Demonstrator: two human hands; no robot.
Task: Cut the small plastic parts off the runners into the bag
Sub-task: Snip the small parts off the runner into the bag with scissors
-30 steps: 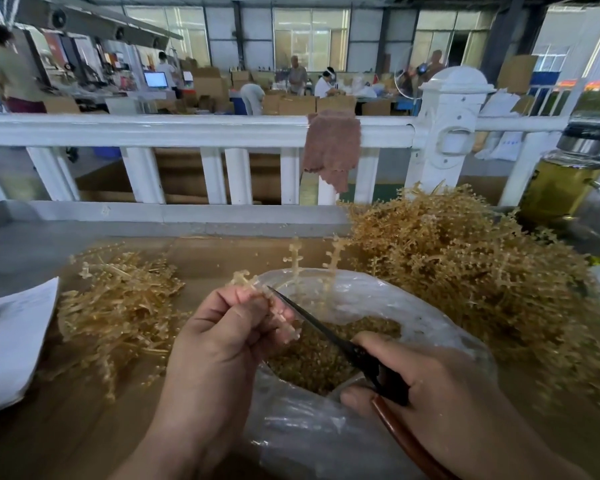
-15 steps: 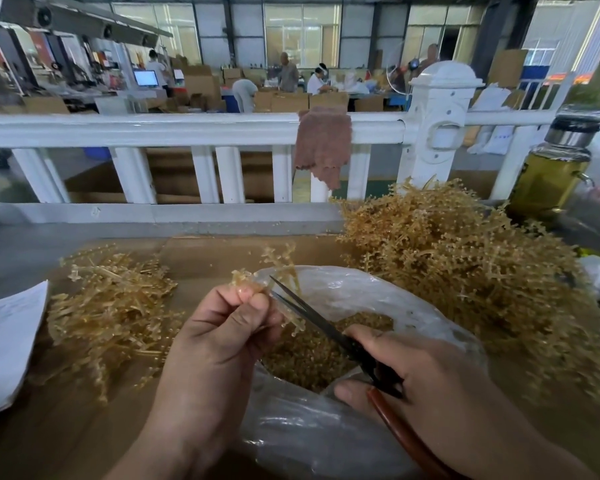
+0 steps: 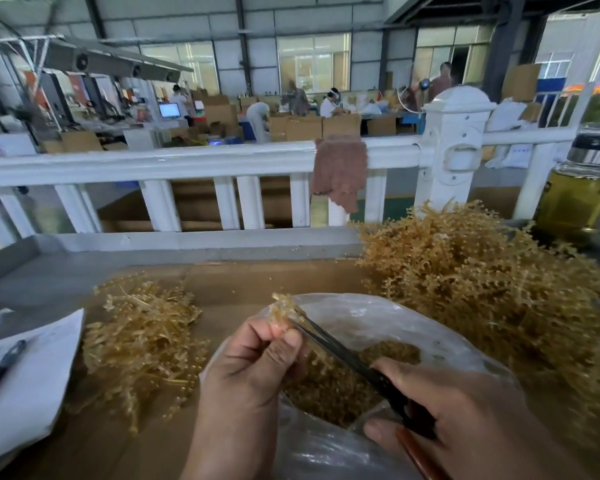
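— What hems the work in?

— The brown cardboard sheet (image 3: 243,282) ends at twelve o'clock against a grey ledge (image 3: 49,271) under a white barred railing (image 3: 187,161), where a brown cloth (image 3: 340,168) hangs. At three o'clock of the clear plastic bag (image 3: 378,320), a tall heap of tan part-laden runners (image 3: 482,289) crowds right up to it. At nine o'clock a lower heap of tan runners (image 3: 142,341) lies apart from it, with bare cardboard between. Further out at nine, a white paper sheet (image 3: 32,386) carries a dark pen (image 3: 0,368).

— And the containers?

— The bag stands open at six o'clock, holding a bed of small tan plastic parts (image 3: 329,389). A glass jar of yellow liquid (image 3: 572,199) stands at two o'clock, lid on.

— The hands?

— The left hand (image 3: 253,372) pinches a tan runner sprig (image 3: 283,308) above the bag's eleven o'clock rim. The right hand (image 3: 465,414) grips black-bladed scissors (image 3: 343,355) with a red-brown handle over the bag. The blade tips touch the sprig beside the left fingertips.
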